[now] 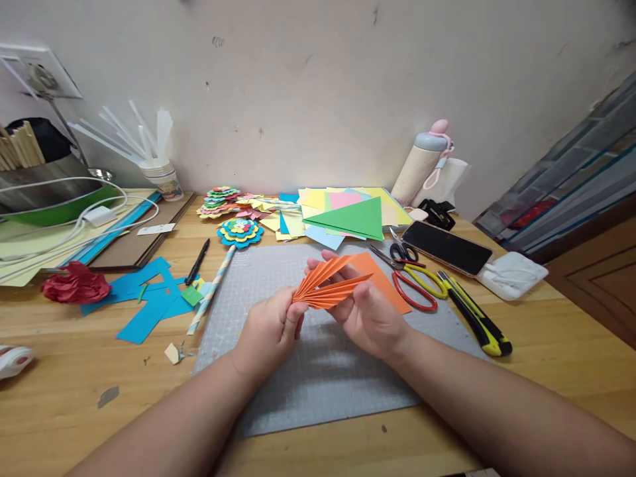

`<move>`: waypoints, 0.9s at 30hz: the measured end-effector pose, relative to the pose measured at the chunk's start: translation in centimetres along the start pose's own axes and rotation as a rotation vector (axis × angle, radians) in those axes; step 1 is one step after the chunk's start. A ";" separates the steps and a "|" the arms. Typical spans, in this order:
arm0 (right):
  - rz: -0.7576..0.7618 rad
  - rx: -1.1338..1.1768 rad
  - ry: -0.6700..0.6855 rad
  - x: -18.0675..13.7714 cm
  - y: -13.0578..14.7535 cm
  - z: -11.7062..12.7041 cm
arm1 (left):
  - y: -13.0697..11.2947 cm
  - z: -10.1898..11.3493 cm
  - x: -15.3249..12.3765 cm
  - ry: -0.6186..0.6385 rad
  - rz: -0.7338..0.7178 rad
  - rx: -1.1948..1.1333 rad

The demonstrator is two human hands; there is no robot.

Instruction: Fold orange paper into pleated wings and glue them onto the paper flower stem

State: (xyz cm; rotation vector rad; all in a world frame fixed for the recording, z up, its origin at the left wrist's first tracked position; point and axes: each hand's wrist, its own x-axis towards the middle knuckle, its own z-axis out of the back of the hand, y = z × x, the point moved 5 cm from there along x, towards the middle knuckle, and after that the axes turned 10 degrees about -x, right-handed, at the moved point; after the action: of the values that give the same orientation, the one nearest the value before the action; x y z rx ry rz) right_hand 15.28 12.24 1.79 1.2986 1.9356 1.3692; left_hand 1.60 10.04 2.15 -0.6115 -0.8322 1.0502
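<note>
- Two bare hands were seen over a grey cutting mat (318, 377) laid on a wooden table (74, 397).
- An orange pleated paper (330, 290), folded like a fan, was held between both hands just above the mat's middle.
- The narrow, gathered end of the pleats was pinched shut by the left hand (271, 331), with fingers curled tightly round it.
- The spread end was supported by the right hand (365, 318), its fingers partly closed under and behind the pleats, with the thumb laid along the near edge.
- A flat orange sheet (385, 281) was seen on the mat just behind the right hand.
- Red and yellow-handled scissors (415, 285) were laid just to the right of that sheet, at the mat's edge.
- A yellow and black utility knife (474, 315) was placed beside the scissors, further right.
- A dark phone (444, 246) was set behind the scissors, near a white pack (511, 275).
- A green paper triangle (352, 218) was placed on a pile of coloured sheets at the far side of the table.
- A layered paper flower (240, 232) on a striped straw (211, 291) was laid along the mat's left edge.
- Blue paper scraps (146, 298) and a black pen (197, 262) were scattered left of the straw.
</note>
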 end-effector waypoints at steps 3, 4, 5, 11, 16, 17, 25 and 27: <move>-0.017 0.013 -0.005 0.3 0.1 0.6 | 0.0 0.3 0.3 0.020 -0.044 0.054; -0.017 0.021 -0.012 0.3 0.0 0.7 | -0.1 0.3 0.3 0.023 -0.064 0.069; -0.018 0.027 -0.022 0.3 0.0 0.9 | -0.1 0.3 0.4 0.026 -0.082 0.086; -0.020 0.065 -0.078 0.4 -0.5 1.4 | -0.4 0.1 0.4 0.037 -0.109 0.126; -0.039 0.100 -0.113 0.5 -0.8 1.8 | 0.0 0.0 0.4 0.076 -0.052 0.163; -0.041 0.101 -0.119 0.6 -0.9 1.8 | 0.0 -0.1 0.4 0.085 -0.043 0.170; -0.058 0.087 -0.038 0.3 -1.0 0.4 | 0.2 0.2 0.7 0.023 0.075 0.163; -0.080 -0.006 -0.025 0.1 -1.4 0.1 | 0.8 0.3 0.8 -0.002 0.150 0.123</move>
State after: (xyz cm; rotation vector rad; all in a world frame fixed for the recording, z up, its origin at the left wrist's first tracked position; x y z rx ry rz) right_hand 14.69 12.28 0.54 1.2158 1.9442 1.3125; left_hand 1.18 11.04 1.94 -0.5753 -0.7254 1.2293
